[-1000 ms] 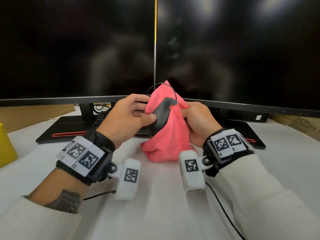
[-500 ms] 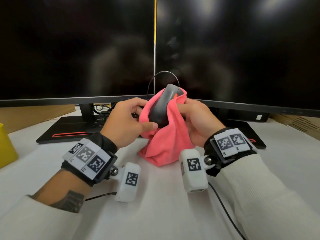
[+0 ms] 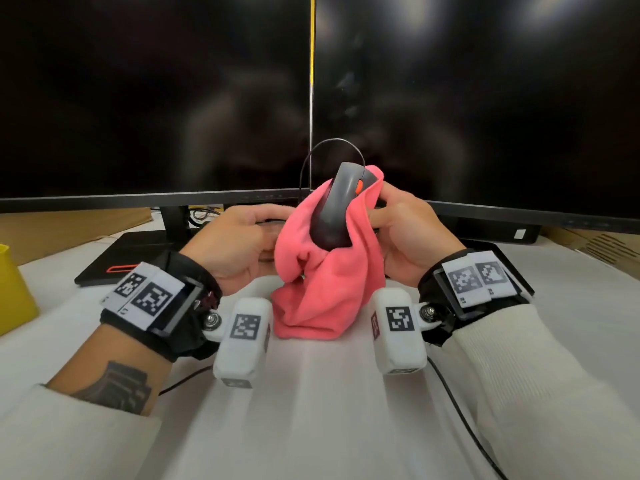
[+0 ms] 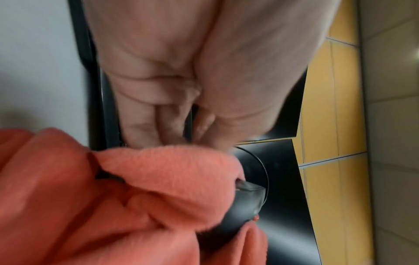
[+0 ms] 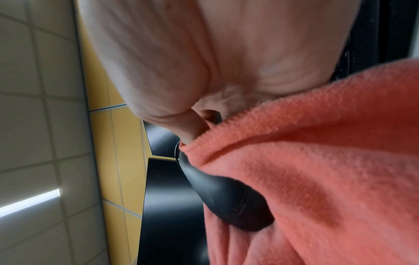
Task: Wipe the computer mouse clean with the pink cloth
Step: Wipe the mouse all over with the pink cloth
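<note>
The black computer mouse [image 3: 334, 206] with an orange wheel stands nearly upright above the white table, its cable looping up behind it. The pink cloth [image 3: 329, 278] wraps both its sides and hangs down to the table. My right hand [image 3: 405, 233] grips the cloth against the mouse's right side; in the right wrist view the thumb [image 5: 190, 129] tucks in at the cloth [image 5: 317, 161] edge by the mouse [image 5: 226, 193]. My left hand [image 3: 242, 244] holds the cloth's left fold, and its fingers [image 4: 140, 129] reach behind the cloth [image 4: 113, 197] beside the mouse [image 4: 244, 206].
Two dark monitors [image 3: 156, 98] [image 3: 485, 98] stand close behind the hands, with a black stand base [image 3: 138, 247] at the left. A yellow container [image 3: 14, 289] sits at the table's left edge. A black cable [image 3: 464, 420] runs over the white table [image 3: 329, 410] by my right forearm.
The mouse has risen and turned upright out of the cloth, which slid down from over it to wrap its sides. My left thumb has come off the mouse's top.
</note>
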`<move>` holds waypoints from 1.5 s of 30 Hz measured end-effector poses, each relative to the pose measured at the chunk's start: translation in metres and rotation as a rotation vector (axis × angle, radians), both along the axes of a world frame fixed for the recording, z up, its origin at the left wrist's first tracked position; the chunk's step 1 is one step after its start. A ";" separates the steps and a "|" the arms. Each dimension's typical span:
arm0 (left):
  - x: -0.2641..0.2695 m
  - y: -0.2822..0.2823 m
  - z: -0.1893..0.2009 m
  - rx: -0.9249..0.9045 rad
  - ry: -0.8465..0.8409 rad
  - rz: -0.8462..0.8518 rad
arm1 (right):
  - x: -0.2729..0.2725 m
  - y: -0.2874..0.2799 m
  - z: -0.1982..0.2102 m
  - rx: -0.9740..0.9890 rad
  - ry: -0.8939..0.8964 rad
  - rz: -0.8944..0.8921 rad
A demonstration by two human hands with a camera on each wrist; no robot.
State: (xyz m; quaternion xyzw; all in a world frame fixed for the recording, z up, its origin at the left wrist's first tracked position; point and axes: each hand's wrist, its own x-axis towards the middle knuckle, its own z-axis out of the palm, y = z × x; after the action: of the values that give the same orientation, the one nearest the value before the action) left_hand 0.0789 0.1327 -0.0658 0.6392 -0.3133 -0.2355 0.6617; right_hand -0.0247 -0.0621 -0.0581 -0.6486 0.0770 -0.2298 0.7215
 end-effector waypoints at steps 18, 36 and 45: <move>-0.023 -0.010 -0.004 0.297 -0.447 -0.054 | -0.006 0.014 -0.003 -0.253 0.046 0.235; -0.020 -0.009 -0.001 0.387 -0.660 -0.090 | 0.003 0.024 -0.006 -0.050 -0.009 0.187; -0.008 -0.004 -0.006 0.424 -0.753 -0.135 | 0.000 0.018 -0.014 -0.079 -0.008 0.393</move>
State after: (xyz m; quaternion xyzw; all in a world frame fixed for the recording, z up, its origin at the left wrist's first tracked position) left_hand 0.0705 0.1290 -0.0714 0.7803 -0.5185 -0.0881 0.3384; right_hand -0.0243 -0.0445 -0.0718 -0.6782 -0.0632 -0.0897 0.7267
